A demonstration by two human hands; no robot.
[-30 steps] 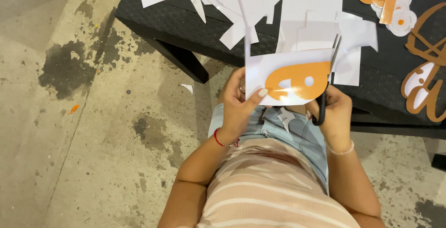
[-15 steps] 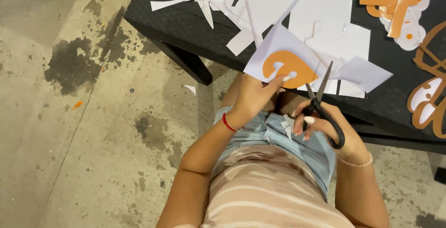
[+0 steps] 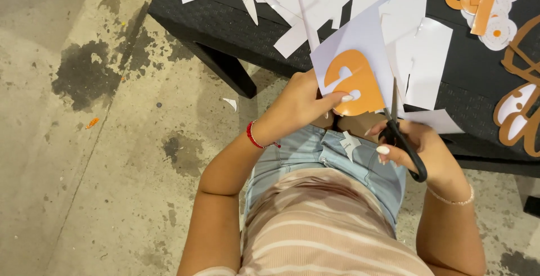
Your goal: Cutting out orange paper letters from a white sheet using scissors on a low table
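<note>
Head view: L hand [image 3: 298,107] pinches white sheet [image 3: 360,40] w/ orange shape [image 3: 354,82], thumb on orange part, fingers clamped on lower edge. Sheet held tilted above black table [image 3: 225,23] edge, over lap. R hand [image 3: 419,149] closed through black scissors [image 3: 402,141] handles; blades point up along sheet's right edge, touching paper, whether blades are apart can't tell. Red bracelet [image 3: 252,135] on L wrist, bead bracelet [image 3: 450,197] on R. White offcuts [image 3: 315,0] scattered on table; orange/white cutouts [image 3: 484,0] at far right. Small scrap [image 3: 349,143] on denim shorts. Stained concrete floor [image 3: 84,169] left.
</note>
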